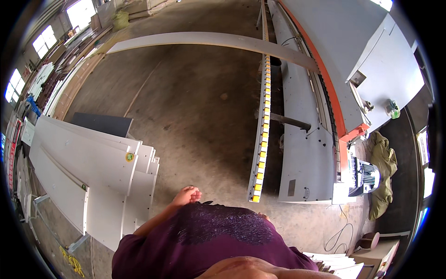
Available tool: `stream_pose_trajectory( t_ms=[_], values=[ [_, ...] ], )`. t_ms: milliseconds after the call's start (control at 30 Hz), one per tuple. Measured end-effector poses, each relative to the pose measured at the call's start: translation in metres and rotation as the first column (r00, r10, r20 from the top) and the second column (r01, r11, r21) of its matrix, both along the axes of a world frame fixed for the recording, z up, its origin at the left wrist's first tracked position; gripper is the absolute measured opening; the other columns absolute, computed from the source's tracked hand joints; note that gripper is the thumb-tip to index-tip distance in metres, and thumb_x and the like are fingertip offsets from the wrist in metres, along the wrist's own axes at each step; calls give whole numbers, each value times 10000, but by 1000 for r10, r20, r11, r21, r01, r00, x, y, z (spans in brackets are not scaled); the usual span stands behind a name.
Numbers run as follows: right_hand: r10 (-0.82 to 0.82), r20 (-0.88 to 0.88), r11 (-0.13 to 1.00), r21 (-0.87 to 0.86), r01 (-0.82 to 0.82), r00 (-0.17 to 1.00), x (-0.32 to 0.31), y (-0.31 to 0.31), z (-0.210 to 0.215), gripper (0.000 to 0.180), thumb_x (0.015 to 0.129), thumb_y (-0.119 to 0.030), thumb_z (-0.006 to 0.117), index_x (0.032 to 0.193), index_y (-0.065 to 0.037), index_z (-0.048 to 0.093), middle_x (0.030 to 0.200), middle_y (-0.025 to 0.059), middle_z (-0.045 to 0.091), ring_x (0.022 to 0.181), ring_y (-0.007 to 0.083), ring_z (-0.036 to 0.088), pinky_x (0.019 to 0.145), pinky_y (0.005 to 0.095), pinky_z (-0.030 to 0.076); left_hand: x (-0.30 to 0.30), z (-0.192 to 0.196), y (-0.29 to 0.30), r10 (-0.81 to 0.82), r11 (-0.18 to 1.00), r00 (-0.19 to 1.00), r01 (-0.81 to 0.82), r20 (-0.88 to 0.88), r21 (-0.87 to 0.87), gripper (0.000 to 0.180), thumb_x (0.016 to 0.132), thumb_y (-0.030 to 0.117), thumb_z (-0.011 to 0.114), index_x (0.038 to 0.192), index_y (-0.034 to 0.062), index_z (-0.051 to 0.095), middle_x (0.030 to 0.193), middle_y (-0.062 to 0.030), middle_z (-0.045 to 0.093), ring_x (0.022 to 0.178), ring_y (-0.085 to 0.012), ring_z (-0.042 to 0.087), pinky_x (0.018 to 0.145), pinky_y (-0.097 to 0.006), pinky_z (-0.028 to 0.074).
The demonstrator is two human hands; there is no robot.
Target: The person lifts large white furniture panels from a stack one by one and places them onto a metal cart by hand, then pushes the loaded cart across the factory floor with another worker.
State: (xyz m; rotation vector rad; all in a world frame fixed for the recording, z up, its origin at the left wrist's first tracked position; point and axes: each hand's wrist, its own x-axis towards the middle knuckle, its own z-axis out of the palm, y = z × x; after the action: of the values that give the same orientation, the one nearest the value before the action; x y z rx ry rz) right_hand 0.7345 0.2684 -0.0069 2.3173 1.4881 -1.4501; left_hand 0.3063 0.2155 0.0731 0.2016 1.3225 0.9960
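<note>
My left hand (188,194) hangs in front of my dark purple shirt, its fingers curled in and nothing seen in them. It is nearest to a stack of white panels (109,204) on the left and touches none of them. Of my right hand (264,216) only a bit shows past the shirt's edge; its fingers are mostly hidden. Farther off, a long narrow white board (195,38) spans from the left side across a roller rail (265,135) with yellow blocks. The board's right end reaches a large grey machine (304,153) with an orange strip.
A dark grey panel (102,123) lies behind the white stack. Long boards (76,90) line the left wall. A motor (364,176) sticks out from the machine's near end, beside a green cloth bag (384,176). A black cable (341,237) coils on the floor at the right.
</note>
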Motion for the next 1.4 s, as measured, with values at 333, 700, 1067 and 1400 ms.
stream_pose_trajectory(
  t_ms=[333, 700, 1067, 1400],
  values=[
    [-122, -154, 992, -54, 115, 981, 57, -15, -102, 455, 945, -386, 446, 970, 16, 658, 854, 122, 719, 774, 221, 698, 740, 349, 536, -16, 17, 25, 201, 967, 976, -211, 85, 144, 297, 962, 288, 532, 1114, 34, 557, 1046, -106, 664, 963, -201, 640, 829, -338, 510],
    [7, 27, 992, 125, -10, 1000, 42, -33, -112, 472, 933, -438, 455, 941, -1, 633, 876, 183, 677, 811, 289, 665, 736, 414, 517, -67, 14, 53, 319, 939, 909, -341, 267, 41, 261, 971, 272, 512, 1112, 54, 545, 1112, -101, 641, 1035, -226, 612, 892, -368, 482],
    [-264, -188, 933, 198, 300, 946, 0, -30, -35, 612, 954, -540, 417, 884, 26, 640, 658, 111, 648, 557, 185, 638, 507, 306, 506, -166, -1, 108, 336, 900, 862, -413, 379, 141, 184, 946, 278, 573, 964, 99, 612, 1017, -57, 685, 972, -201, 640, 882, -372, 490],
    [-734, -424, 607, -60, 793, 530, 36, -55, -76, 736, 827, -775, 403, 747, -75, 618, 557, 45, 523, 482, 180, 514, 459, 296, 406, -248, 0, 156, 422, 846, 792, -519, 442, 123, 273, 925, 278, 606, 1068, 50, 558, 1086, -116, 646, 996, -245, 627, 900, -390, 506]
  ],
)
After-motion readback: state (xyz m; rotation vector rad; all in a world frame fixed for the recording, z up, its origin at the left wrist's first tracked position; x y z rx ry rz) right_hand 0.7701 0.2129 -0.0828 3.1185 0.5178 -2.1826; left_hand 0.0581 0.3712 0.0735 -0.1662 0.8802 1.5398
